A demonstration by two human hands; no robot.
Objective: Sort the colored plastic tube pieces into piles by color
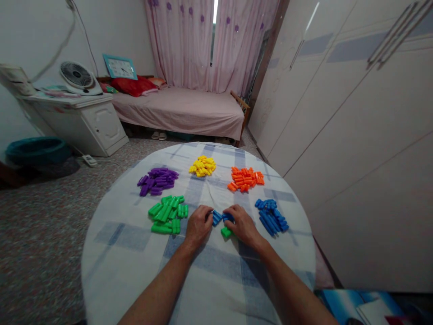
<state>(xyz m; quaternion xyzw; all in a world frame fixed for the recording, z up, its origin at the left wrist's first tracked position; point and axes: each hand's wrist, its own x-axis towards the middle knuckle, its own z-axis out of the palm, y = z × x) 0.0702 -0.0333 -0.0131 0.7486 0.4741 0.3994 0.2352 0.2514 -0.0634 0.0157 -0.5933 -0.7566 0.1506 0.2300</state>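
Note:
Near the middle of the round table, my left hand point(198, 225) has its fingers closed at the left edge of a blue plastic piece point(217, 218). My right hand point(242, 225) pinches another blue piece, partly hidden by its fingers, just to the right. The two blue pieces lie very close together; whether they join I cannot tell. Below my right thumb is a green piece point(225, 232). A pile of green pieces point(165, 214) lies left of my left hand, and a pile of blue pieces point(273, 216) lies right of my right hand.
Purple pieces point(158, 181), yellow pieces point(202, 166) and orange pieces point(245, 178) form piles farther back on the checked tablecloth point(135, 271). Beyond stand a bed point(182, 106) and a white cabinet point(98, 126) with a fan point(78, 76). A wardrobe point(355, 149) rises at the right.

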